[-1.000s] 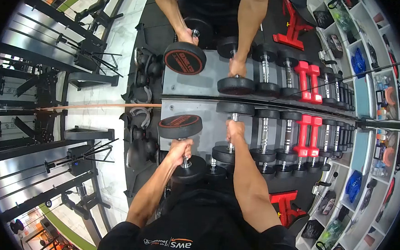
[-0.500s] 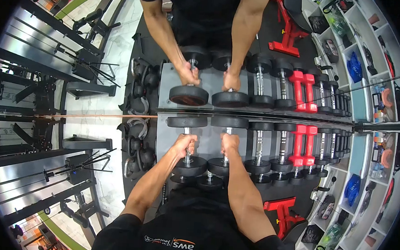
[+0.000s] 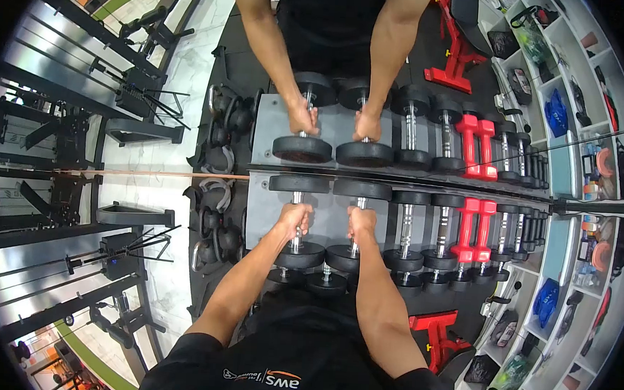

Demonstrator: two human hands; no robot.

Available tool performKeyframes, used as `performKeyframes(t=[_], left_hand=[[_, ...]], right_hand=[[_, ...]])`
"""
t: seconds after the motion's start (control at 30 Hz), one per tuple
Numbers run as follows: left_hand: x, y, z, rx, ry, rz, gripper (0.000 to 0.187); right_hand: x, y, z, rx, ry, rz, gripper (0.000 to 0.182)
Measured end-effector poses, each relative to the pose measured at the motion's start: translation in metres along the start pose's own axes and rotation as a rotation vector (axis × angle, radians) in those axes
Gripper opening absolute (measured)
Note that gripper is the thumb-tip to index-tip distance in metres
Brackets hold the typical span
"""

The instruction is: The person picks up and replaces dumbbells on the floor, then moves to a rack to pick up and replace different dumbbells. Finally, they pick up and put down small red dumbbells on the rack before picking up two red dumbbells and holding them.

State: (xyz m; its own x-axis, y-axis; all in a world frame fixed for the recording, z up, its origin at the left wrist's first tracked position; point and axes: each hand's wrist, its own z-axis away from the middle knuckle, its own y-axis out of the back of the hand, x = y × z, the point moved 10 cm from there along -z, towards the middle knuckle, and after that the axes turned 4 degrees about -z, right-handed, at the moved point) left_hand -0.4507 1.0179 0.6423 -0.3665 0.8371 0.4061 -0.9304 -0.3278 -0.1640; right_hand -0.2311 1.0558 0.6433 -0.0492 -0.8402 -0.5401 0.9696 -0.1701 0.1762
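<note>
My left hand (image 3: 296, 220) is closed around the chrome handle of a dumbbell (image 3: 299, 185) with round black heads. Beside it, my right hand (image 3: 361, 224) grips a second, similar dumbbell (image 3: 361, 189). The two dumbbells lie nearly parallel over a grey rack top (image 3: 259, 213), a narrow gap between them, each with one head toward the mirror and the other toward me. Both forearms reach forward from a black shirt (image 3: 295, 351). More dumbbell heads (image 3: 327, 282) show below, close to my body.
A wall mirror (image 3: 322, 142) beyond the rack reflects my arms and the weights. Rightward along the rack are more chrome-handled dumbbells (image 3: 406, 226) and a red pair (image 3: 475, 230). Kettlebells (image 3: 214, 221) sit at left, a red bench frame (image 3: 438, 335) lower right, white shelving (image 3: 525, 329) far right.
The left dumbbell has swung slightly right at its far end and lies straighter. Both hands keep their grips, and the whole view has shifted slightly.
</note>
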Motion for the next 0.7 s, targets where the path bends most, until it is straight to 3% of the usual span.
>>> performKeyframes(t=[0.1,0.27,0.33,0.6,0.7], left_hand=[[0.011,0.015,0.004,0.254,-0.141,-0.120,0.027],[0.049,0.013,0.033,0.474,-0.427,-0.453,0.033],[0.055,0.007,0.041,0.451,-0.467,-0.451,0.028],[0.053,0.013,0.037,0.508,-0.426,-0.481,0.029],[0.052,0.016,0.030,0.540,-0.415,-0.524,0.029]], right_hand=[[-0.005,-0.001,0.007,-0.004,0.015,-0.010,0.024],[0.002,-0.002,0.000,-0.033,-0.001,-0.018,0.026],[0.000,-0.003,0.000,-0.065,-0.007,-0.027,0.025],[-0.002,-0.014,0.002,-0.336,-0.064,0.078,0.032],[-0.005,-0.018,0.011,-0.333,-0.087,-0.065,0.033]])
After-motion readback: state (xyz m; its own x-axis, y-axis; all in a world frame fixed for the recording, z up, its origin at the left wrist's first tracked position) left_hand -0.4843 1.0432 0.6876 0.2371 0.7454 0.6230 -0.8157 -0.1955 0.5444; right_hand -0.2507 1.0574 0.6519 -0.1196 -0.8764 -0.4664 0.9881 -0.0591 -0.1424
